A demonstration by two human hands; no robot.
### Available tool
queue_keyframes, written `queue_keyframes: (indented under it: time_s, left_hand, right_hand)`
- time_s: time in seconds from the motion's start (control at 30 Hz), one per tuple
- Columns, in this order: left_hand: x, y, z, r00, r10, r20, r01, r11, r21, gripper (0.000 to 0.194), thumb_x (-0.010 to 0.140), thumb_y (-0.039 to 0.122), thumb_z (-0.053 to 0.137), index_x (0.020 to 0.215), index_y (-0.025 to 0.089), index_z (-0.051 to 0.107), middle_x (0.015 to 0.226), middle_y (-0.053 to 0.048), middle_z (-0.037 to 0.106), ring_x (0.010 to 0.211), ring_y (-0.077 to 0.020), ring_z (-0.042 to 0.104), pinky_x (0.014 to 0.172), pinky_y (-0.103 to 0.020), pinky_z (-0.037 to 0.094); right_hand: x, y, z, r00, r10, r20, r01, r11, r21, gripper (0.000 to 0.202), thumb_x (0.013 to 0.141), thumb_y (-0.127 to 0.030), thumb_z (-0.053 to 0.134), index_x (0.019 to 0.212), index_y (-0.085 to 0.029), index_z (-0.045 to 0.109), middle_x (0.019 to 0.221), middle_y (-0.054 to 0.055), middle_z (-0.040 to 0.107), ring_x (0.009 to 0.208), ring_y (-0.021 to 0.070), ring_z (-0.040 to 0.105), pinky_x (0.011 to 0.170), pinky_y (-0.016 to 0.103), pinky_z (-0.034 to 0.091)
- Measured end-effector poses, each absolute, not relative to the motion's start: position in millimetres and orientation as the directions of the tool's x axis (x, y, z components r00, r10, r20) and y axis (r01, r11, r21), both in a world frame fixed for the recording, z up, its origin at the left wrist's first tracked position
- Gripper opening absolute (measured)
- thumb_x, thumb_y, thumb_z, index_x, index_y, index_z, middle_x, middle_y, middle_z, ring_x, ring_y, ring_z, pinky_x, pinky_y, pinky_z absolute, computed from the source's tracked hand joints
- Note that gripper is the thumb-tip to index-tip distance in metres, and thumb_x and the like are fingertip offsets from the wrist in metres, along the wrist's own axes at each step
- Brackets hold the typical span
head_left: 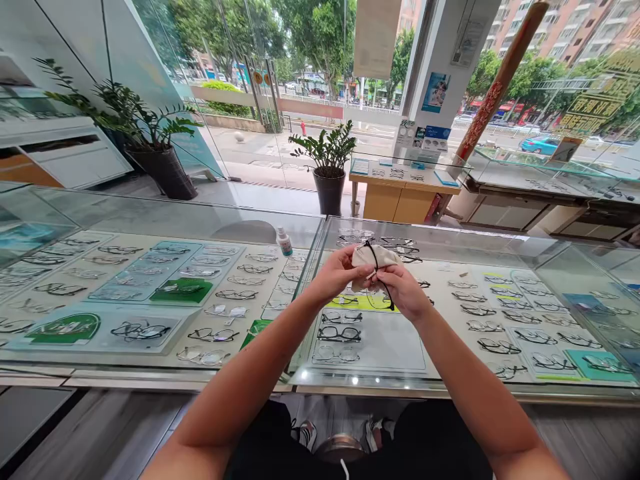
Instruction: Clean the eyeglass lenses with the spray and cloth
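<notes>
A pair of black-framed eyeglasses [376,257] is held above the glass counter, with a pale cloth [387,257] wrapped over part of it. My left hand [340,272] is closed on the cloth and the frame from the left side. From the right, my right hand [404,287] pinches the frame near its middle, its fingers touching the cloth's lower edge. One dark part of the glasses hangs down beside my right fingers. A small white spray bottle [284,241] stands on the counter to the left of my hands.
Glass display counters [240,222] hold rows of eyeglasses beneath my arms and to both sides. Past the counter are a potted plant [330,190], a larger plant [163,167] at the left and a wooden cabinet [400,200] before the windows.
</notes>
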State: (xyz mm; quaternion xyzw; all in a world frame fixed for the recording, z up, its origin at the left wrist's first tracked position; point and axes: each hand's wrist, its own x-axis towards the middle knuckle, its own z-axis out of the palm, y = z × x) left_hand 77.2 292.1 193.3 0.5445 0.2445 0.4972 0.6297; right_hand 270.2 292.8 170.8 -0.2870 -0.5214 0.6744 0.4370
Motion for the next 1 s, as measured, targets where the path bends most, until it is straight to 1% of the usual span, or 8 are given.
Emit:
queue_keyframes:
  time_s: [0.17,0.27,0.37,0.53,0.67,0.8,0.93,1.0]
  left_hand:
    - [84.5,288.1,193.4,0.296,0.918,0.264,-0.31,-0.169,0.936,0.05,0.087,0.061,0.084,0.079,0.02,0.057,0.057,0.001,0.066,0.044,-0.0143,0.06,0.048,-0.026,0.046]
    - [82.2,291.0,192.2,0.286,0.92,0.266,-0.258,-0.193,0.947,0.054,0.096,0.068,0.071,0.076,0.019,0.06,0.055,-0.001,0.066,0.044,-0.0146,0.06,0.047,-0.026,0.043]
    - [74.8,297.5,190.8,0.321,0.904,0.284,-0.263,-0.203,0.943,0.053,0.097,0.067,0.069,0.08,0.017,0.066,0.064,-0.003,0.069,0.057,-0.0151,0.064,0.058,-0.027,0.05]
    - [69.3,299.8,190.7,0.436,0.865,0.25,-0.329,-0.106,0.938,0.046,0.086,0.055,0.088,0.104,0.017,0.07,0.083,-0.005,0.074,0.077,-0.0175,0.071,0.075,-0.03,0.057]
    - [78.9,292.7,191.5,0.38,0.894,0.238,-0.346,-0.102,0.933,0.049,0.08,0.052,0.093,0.098,0.018,0.063,0.072,0.0,0.071,0.059,-0.0136,0.065,0.062,-0.027,0.054]
    - [86.2,290.0,190.1,0.273,0.928,0.255,-0.319,-0.163,0.934,0.05,0.086,0.06,0.085,0.084,0.02,0.056,0.06,0.001,0.068,0.045,-0.0126,0.059,0.049,-0.025,0.046]
    - [82.8,293.8,188.8,0.261,0.925,0.276,-0.27,-0.205,0.941,0.052,0.097,0.067,0.069,0.079,0.019,0.058,0.058,-0.001,0.067,0.047,-0.0141,0.06,0.05,-0.026,0.045]
    - [79.4,296.8,188.8,0.266,0.921,0.286,-0.249,-0.221,0.943,0.054,0.097,0.068,0.069,0.081,0.017,0.063,0.063,-0.002,0.069,0.055,-0.0142,0.063,0.056,-0.026,0.049]
  right_hand:
    - [267.1,289.8,168.3,-0.534,0.839,0.101,-0.245,-0.039,-0.969,0.03,0.087,-0.05,0.084,0.086,-0.02,0.082,0.086,0.006,0.079,0.081,0.0194,0.063,0.083,0.036,0.05]
    - [267.9,289.6,171.5,-0.539,0.837,0.093,-0.244,-0.05,-0.968,0.031,0.087,-0.05,0.084,0.085,-0.019,0.082,0.085,0.006,0.079,0.079,0.0186,0.061,0.082,0.036,0.049]
    - [270.9,290.7,176.4,-0.491,0.869,0.068,-0.258,-0.071,-0.963,0.03,0.084,-0.049,0.086,0.081,-0.02,0.08,0.083,0.007,0.079,0.08,0.02,0.063,0.082,0.036,0.051]
    - [274.3,294.3,176.8,-0.426,0.903,0.059,-0.317,-0.088,-0.944,0.032,0.082,-0.05,0.087,0.079,-0.02,0.077,0.084,0.007,0.08,0.086,0.0228,0.07,0.088,0.038,0.055]
    - [271.3,293.0,174.3,-0.478,0.877,0.047,-0.287,-0.105,-0.952,0.032,0.083,-0.05,0.087,0.082,-0.02,0.076,0.085,0.007,0.08,0.082,0.0209,0.066,0.082,0.038,0.053]
    - [267.2,290.6,173.7,-0.514,0.856,0.049,-0.267,-0.105,-0.958,0.035,0.083,-0.052,0.087,0.078,-0.021,0.073,0.084,0.006,0.079,0.074,0.0174,0.058,0.075,0.035,0.048]
    - [268.8,292.0,173.0,-0.506,0.862,0.031,-0.254,-0.115,-0.961,0.036,0.082,-0.053,0.088,0.078,-0.021,0.072,0.084,0.006,0.079,0.074,0.0182,0.059,0.074,0.035,0.049]
    - [271.7,294.0,173.3,-0.483,0.875,0.022,-0.263,-0.121,-0.957,0.033,0.083,-0.051,0.086,0.079,-0.021,0.073,0.084,0.007,0.079,0.077,0.0194,0.062,0.076,0.035,0.051]
